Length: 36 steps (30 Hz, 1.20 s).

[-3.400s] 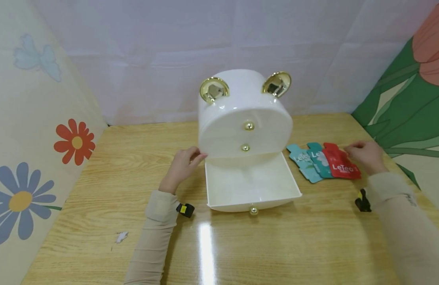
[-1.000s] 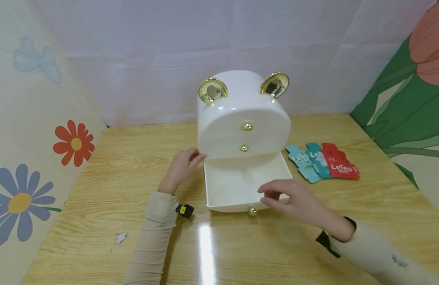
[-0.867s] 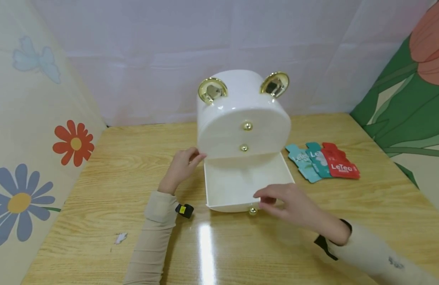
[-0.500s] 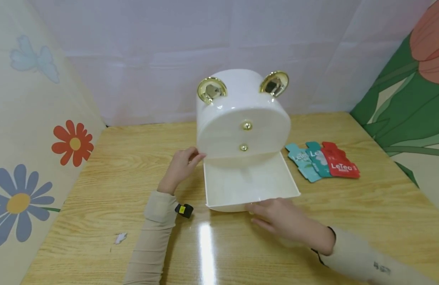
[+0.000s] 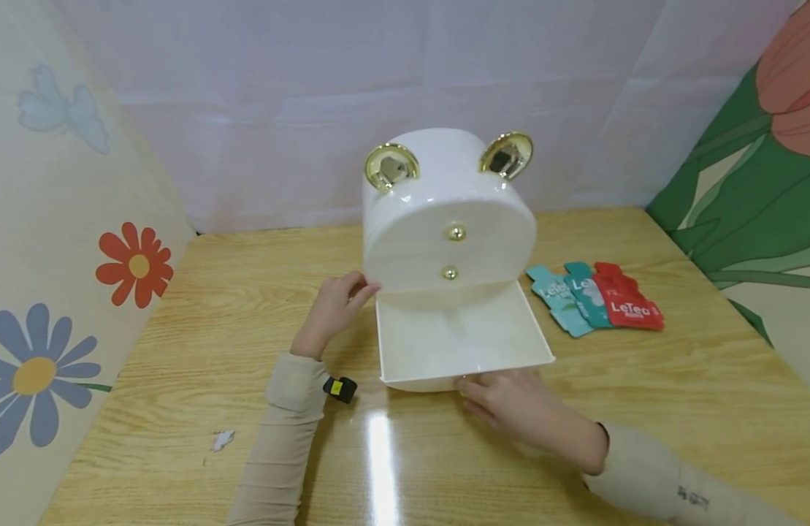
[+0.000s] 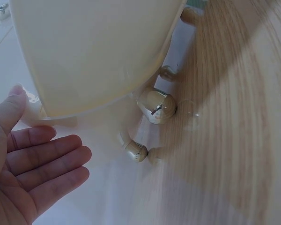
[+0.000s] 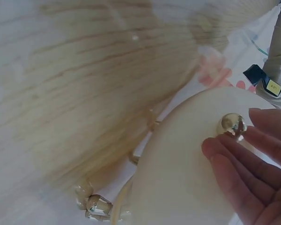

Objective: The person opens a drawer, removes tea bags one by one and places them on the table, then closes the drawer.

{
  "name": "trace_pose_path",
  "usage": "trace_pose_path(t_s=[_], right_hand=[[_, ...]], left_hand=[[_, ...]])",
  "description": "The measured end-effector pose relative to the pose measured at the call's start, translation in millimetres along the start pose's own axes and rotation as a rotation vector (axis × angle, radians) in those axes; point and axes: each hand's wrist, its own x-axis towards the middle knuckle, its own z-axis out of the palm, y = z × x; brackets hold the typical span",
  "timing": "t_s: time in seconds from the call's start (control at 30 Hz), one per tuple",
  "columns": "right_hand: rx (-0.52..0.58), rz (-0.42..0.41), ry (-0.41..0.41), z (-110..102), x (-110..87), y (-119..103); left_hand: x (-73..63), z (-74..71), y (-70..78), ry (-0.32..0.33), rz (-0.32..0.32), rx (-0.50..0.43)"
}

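Observation:
A white storage box (image 5: 451, 252) with gold ears stands on the table. Its bottom drawer (image 5: 457, 332) is pulled out toward me, with its bare inside floor showing. My left hand (image 5: 329, 310) touches the box's lower left side with thumb and index finger. In the left wrist view its other fingers stretch out loosely beside the box. My right hand (image 5: 516, 409) is at the middle of the drawer front. The right wrist view shows its thumb and fingertips around the gold drawer knob (image 7: 232, 125), which the hand hides in the head view.
Three overlapping sachets, light blue (image 5: 562, 301), teal (image 5: 589, 296) and red (image 5: 628, 299), lie on the table right of the box. Two gold knobs sit on the upper drawer fronts. Small gold feet (image 6: 136, 151) support the box.
My right hand has come from beside the red sachet, across the drawer, down to the knob on its front. The left hand, box, drawer and sachets stay as they were.

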Motion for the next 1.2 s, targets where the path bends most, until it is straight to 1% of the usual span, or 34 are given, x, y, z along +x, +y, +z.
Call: trace_pose_path(t_s=[0.2,0.53,0.73,0.83,0.93,1.2], right_hand=[[-0.079,-0.022,0.024,5,0.1,0],[-0.099,-0.029,0.036,8,0.1,2],[-0.126,-0.047,0.097,7,2.4,7],[-0.137,-0.047,0.110,7,5.5,10],[-0.150,-0.045,0.104,7,8.2,13],[-0.158,-0.035,0.055,7,13.4,19]], left_hand=[[0.0,0.2,-0.2,-0.004,-0.006,-0.002],[-0.8,0.0,2.4,-0.009,-0.027,-0.011],[-0.8,-0.3,2.7,-0.015,-0.033,-0.010],[-1.1,-0.1,2.2,-0.016,-0.032,-0.015],[-1.4,0.0,2.0,-0.015,-0.029,-0.018],[-1.1,0.5,0.9,-0.006,-0.010,-0.014]])
